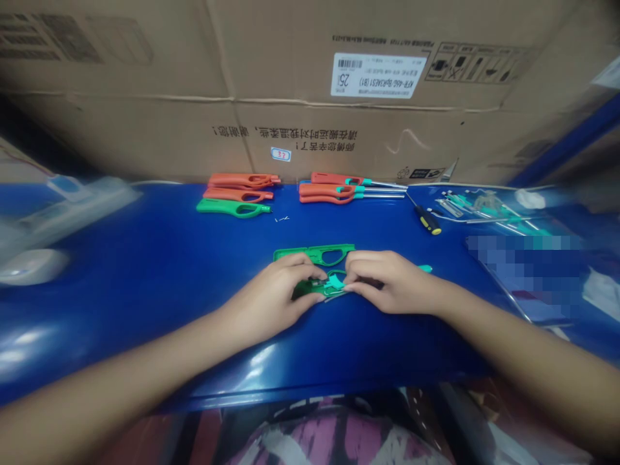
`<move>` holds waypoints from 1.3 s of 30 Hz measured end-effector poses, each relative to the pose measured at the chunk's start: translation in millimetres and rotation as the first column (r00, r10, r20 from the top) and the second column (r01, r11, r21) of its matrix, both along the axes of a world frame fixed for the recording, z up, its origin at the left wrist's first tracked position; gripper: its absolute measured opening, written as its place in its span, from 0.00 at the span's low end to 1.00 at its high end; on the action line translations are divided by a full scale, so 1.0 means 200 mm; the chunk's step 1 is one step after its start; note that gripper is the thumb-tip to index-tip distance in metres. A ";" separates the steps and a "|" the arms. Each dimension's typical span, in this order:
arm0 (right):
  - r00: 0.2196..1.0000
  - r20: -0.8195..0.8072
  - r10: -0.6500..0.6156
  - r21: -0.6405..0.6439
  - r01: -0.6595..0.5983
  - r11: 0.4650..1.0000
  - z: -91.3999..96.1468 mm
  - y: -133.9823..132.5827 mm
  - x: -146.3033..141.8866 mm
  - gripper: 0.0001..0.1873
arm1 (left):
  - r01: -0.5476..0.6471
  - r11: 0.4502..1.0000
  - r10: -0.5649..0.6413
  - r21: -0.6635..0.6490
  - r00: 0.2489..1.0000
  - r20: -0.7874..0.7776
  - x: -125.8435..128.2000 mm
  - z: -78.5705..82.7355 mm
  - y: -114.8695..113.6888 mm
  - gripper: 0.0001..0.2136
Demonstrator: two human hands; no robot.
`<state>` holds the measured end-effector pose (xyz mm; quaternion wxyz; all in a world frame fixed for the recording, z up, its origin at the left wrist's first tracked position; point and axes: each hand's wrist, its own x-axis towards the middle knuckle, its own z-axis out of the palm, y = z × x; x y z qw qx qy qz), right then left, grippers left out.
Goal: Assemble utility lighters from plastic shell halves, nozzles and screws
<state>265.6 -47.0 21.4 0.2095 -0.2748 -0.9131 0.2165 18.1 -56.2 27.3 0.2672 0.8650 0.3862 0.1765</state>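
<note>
Low over the blue table, my left hand [288, 290] is closed on a green lighter half-shell [303, 289], thumb below and fingers above. A teal trigger [335, 281] sits in this half-shell. From the other side my right hand [390, 282] pinches at the trigger's right edge, its fingers partly hiding the shell. A teal tip [425, 268] shows behind my right hand; what it joins is hidden. Just beyond both hands lies another green half-shell [314, 254] with its inside facing up.
Behind lie orange lighter handles [237, 195], a closed green handle [227, 206] and orange lighters with metal tubes [329, 192]. Small white pieces [281, 219] lie nearby. A screwdriver [429, 221], bagged teal parts [504, 210] and a cardboard box [290, 77] stand around the blue table [159, 258].
</note>
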 end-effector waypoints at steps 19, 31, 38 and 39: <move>0.980 0.198 0.003 0.202 -0.044 0.978 0.03 -0.02 0.00 0.12 | -0.033 0.999 0.033 -0.006 0.999 0.017 0.01 0.00 -0.01 0.08; 0.945 0.327 -0.014 0.304 -0.091 0.948 0.05 -0.05 -0.01 0.13 | 0.010 0.991 -0.007 0.130 1.000 -0.020 0.00 -0.02 -0.03 0.13; 0.890 0.455 -0.012 0.374 -0.180 0.910 0.07 -0.07 -0.03 0.12 | 0.029 0.993 -0.027 0.118 1.000 -0.015 0.00 -0.02 -0.03 0.15; 0.890 0.455 -0.009 0.377 -0.184 0.908 0.08 -0.07 -0.03 0.13 | 0.027 0.994 -0.027 0.102 1.000 -0.003 0.00 -0.02 -0.02 0.15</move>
